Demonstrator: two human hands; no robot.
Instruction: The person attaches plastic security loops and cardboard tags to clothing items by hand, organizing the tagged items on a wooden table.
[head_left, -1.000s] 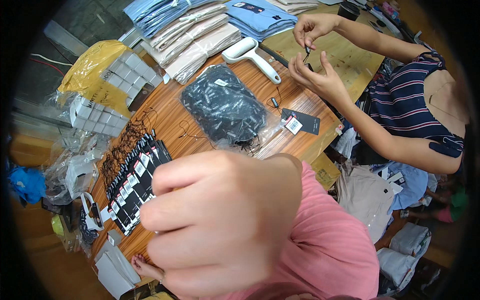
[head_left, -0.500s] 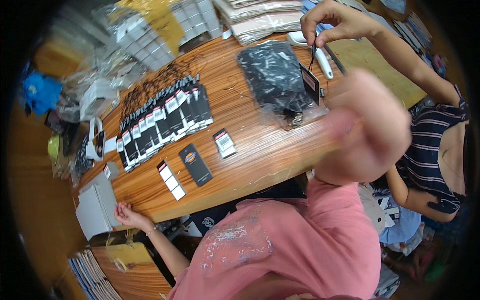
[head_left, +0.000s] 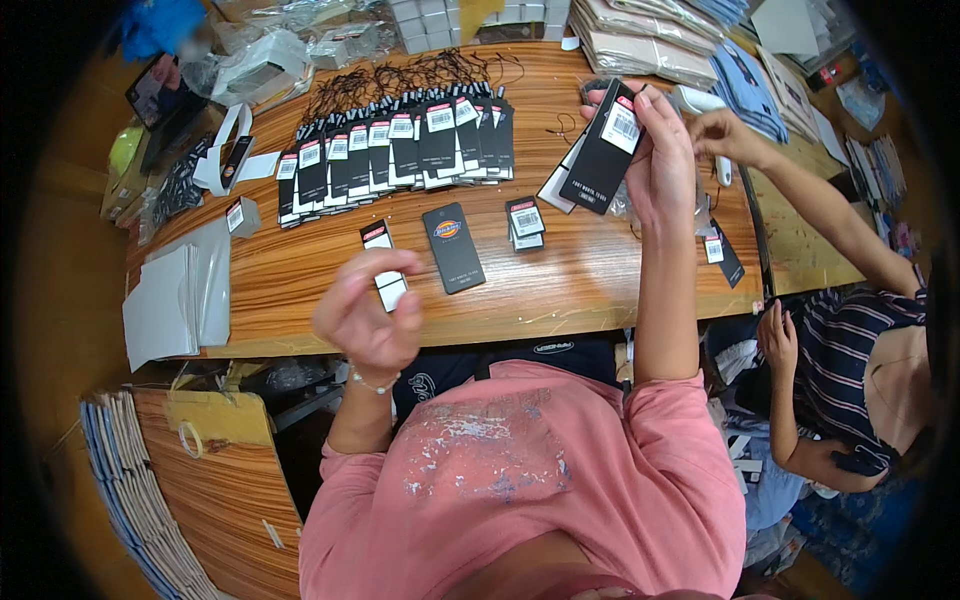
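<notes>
the right hand (head_left: pixel 662 150) pinches a black tag (head_left: pixel 603 148) upright above the counter's (head_left: pixel 560 290) far right edge, label facing up for reading, while the left hand (head_left: pixel 368 315) grips a small tag (head_left: pixel 390 290) near the front edge.

Right hand (head_left: pixel 655 150) raised, fingers pinched; left hand (head_left: pixel 368 315) loosely curled.

On the wooden desk (head_left: pixel 300 275) a long overlapping row of black tags (head_left: pixel 395 150) with strings lies beside a pile of clear plastic bags (head_left: pixel 250 65), grey sheets (head_left: pixel 175 300) overhang its left end, and folded garments (head_left: pixel 640 45) are stacked at the far edge.
</notes>
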